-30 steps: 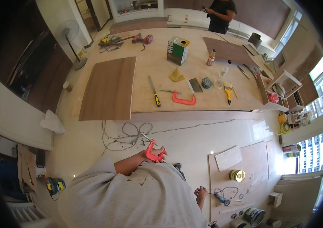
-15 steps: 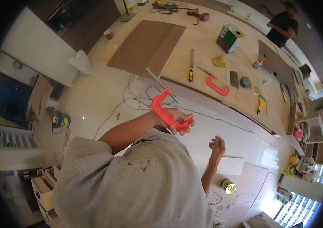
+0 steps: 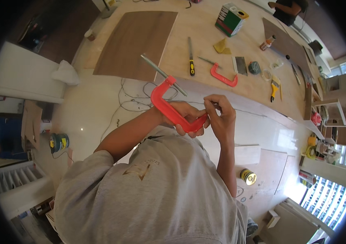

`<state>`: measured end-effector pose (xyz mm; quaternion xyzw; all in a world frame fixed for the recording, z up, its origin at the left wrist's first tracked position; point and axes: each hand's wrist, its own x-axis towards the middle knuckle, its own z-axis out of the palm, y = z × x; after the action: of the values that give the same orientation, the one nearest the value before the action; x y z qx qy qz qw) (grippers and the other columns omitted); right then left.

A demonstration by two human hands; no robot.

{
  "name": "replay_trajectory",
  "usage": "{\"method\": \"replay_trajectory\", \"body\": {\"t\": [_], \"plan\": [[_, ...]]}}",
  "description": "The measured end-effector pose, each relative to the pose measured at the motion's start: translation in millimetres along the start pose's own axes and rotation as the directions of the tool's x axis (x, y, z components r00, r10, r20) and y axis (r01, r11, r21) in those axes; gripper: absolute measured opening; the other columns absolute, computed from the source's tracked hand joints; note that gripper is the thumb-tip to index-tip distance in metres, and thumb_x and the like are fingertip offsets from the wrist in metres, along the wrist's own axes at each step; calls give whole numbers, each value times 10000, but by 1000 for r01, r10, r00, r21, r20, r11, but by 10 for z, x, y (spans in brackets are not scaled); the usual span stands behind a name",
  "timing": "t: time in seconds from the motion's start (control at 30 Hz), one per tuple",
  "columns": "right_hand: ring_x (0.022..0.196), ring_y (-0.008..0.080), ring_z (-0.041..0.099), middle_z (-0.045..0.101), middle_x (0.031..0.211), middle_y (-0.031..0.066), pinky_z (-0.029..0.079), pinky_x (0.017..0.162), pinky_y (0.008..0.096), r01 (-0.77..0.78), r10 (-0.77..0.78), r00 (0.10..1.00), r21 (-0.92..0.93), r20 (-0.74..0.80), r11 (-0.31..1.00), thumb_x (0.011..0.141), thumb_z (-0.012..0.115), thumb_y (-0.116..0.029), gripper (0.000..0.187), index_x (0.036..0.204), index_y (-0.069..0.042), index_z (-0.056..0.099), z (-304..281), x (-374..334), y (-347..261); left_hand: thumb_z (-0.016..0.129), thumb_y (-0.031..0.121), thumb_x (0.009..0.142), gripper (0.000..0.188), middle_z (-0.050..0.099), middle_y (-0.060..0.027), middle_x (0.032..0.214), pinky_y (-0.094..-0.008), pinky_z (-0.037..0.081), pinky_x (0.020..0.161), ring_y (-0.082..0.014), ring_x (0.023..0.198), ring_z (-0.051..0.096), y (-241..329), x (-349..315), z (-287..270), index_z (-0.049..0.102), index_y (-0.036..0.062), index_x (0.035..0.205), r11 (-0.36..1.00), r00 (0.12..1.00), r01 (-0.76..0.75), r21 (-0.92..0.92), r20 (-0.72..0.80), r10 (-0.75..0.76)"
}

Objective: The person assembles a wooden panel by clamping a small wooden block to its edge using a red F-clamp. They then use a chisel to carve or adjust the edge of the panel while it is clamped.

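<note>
A red C-clamp with a long threaded metal screw is gripped around its lower jaw by my left hand. It is tilted in front of my chest, its screw pointing up and left. My right hand is at the free end of the lower jaw, with thumb and fingertips drawn together in a pinch. Whatever those fingertips hold is too small or hidden to make out. Beyond my hands, a second red C-clamp lies on the wooden worktable.
On the table are a brown veneer sheet, a file, a green-and-white can, sandpaper, a yellow-handled brush and a bottle. Cables trail across the floor. Another person stands at the far right.
My right hand has risen from low on the right to the clamp's lower end, its fingers now pinched. The clamp stays in my left hand. The view has shifted.
</note>
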<state>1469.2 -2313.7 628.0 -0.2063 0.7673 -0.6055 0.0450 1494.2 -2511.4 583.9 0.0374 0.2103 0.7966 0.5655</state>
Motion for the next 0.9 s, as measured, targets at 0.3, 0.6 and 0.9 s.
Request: {"method": "replay_trajectory", "body": {"t": [0.3,0.6,0.9], "plan": [[967,176,699,719,998,80,564,796,304,-506,456,837,109,304,856,957,732,-119,219,1128,16,717,543,651,-461,450,489,1095,508,641,-184,957,-261,442,495,-191,742,596,488,-546,-605,579,14,1220,949,999,-27,313,-36,40],[825,334,717,740,877,186,548,786,407,-168,161,970,25,184,985,889,721,-189,213,985,1,720,1292,976,185,531,421,1054,454,694,-135,1068,-311,543,703,-214,870,674,358,-927,-1493,582,35,1288,900,954,-51,432,-246,172],[871,191,677,704,882,99,531,819,352,-139,89,958,166,273,976,918,700,-124,134,984,-8,692,1263,1255,591,630,203,997,251,700,-104,1014,-280,521,649,-172,830,667,853,-853,-1269,654,11,1157,899,958,82,431,-282,48]]}}
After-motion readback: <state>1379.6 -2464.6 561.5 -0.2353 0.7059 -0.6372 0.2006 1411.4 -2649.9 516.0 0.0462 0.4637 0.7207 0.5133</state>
